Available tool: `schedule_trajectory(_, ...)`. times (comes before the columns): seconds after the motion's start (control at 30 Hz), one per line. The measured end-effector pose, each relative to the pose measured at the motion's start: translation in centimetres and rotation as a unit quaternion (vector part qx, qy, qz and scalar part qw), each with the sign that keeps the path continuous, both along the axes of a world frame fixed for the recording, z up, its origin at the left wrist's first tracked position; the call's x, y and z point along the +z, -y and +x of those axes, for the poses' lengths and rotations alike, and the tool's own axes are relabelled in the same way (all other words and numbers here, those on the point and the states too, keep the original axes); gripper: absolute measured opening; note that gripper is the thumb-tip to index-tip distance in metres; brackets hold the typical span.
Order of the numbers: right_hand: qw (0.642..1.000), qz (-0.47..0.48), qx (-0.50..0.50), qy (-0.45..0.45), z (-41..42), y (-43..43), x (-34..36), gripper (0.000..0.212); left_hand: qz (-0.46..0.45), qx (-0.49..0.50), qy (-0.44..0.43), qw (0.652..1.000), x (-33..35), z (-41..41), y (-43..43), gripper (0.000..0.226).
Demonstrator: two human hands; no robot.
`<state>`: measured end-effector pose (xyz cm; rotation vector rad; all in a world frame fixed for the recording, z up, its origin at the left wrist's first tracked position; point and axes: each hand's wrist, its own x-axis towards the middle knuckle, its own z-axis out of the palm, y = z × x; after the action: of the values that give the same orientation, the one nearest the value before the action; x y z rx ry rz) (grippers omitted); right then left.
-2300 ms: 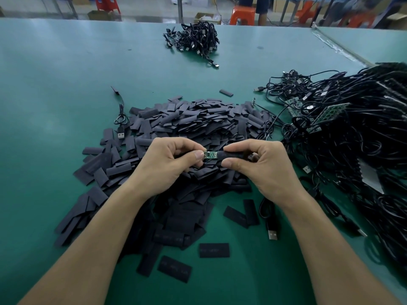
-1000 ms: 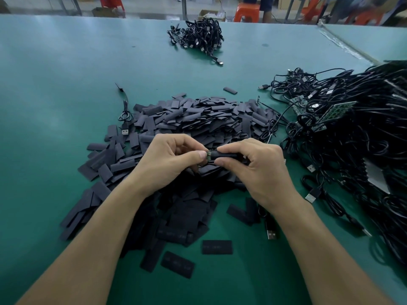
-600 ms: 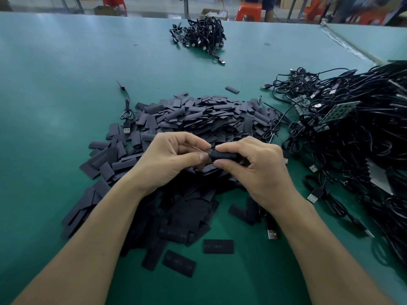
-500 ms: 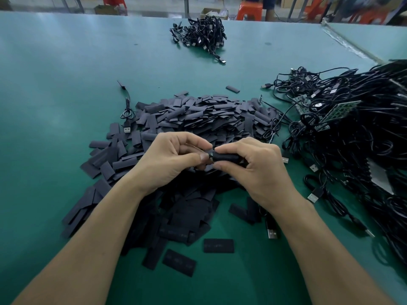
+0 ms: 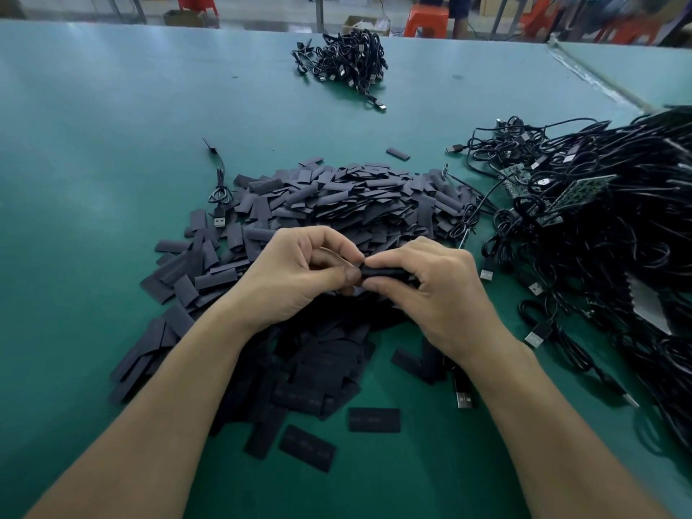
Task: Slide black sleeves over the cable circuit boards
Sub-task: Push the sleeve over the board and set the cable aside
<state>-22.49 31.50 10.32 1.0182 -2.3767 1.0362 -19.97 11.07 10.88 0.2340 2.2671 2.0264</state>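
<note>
While the right hand (image 5: pixel 434 294) is pinching the black tubular sleeve (image 5: pixel 384 273) above the heap of flat black sleeves (image 5: pixel 348 204), nearer the green table (image 5: pixel 112 181)'s near edge, the left hand (image 5: pixel 299 282) is pinching its mouth; board hidden. Advice: keeping sleeve straight, easing fully over.

Green counter, workshop floor behind.
The green counter (image 5: pixel 112 144) fills most of the view, and a second green counter (image 5: pixel 636 73) lies at its far right across a pale seam. Beyond the far edge stand an orange stool (image 5: pixel 427 20), a red stool (image 5: pixel 196 3), two cardboard boxes (image 5: pixel 185 17) and a metal post (image 5: pixel 319 11).
</note>
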Motion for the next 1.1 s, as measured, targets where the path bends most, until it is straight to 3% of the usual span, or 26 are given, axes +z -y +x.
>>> schedule_trajectory(0.17,0.995,-0.053,-0.08,0.037,0.5,0.2,0.4,0.041,0.013,0.018,-0.003,1.0,0.1,0.0,0.0,0.011)
schedule_trajectory(0.3,0.977,-0.141,-0.139,0.075,0.6,0.3,0.5,0.029,0.031,0.048,0.002,0.998,-0.1,-0.1,0.0,0.011)
schedule_trajectory(0.4,0.976,-0.14,-0.141,0.088,0.7,0.5,0.6,0.028,0.034,0.059,0.001,0.998,-0.2,-0.2,-0.1,0.011)
schedule_trajectory(0.57,0.982,-0.107,-0.1,0.121,0.9,0.7,0.3,0.046,0.026,0.067,-0.007,0.997,-0.4,-0.4,0.0,0.012)
schedule_trajectory(0.7,0.973,-0.142,-0.093,0.154,0.7,0.4,0.3,0.029,0.012,0.061,-0.009,0.998,-0.5,-0.4,-0.1,0.013)
schedule_trajectory(0.77,0.968,-0.164,-0.09,0.166,0.5,0.4,0.5,0.019,-0.021,0.058,-0.033,0.998,-0.5,-0.3,-0.1,0.013)
schedule_trajectory(0.93,0.952,-0.239,-0.057,0.181,0.4,0.3,1.3,0.02,-0.159,0.083,-0.175,0.968,0.3,-0.1,0.2,0.009)
schedule_trajectory(1.1,0.914,-0.349,-0.078,0.194,0.0,-0.4,1.8,0.014,-0.273,0.091,-0.163,0.944,1.0,-0.1,0.7,0.022)
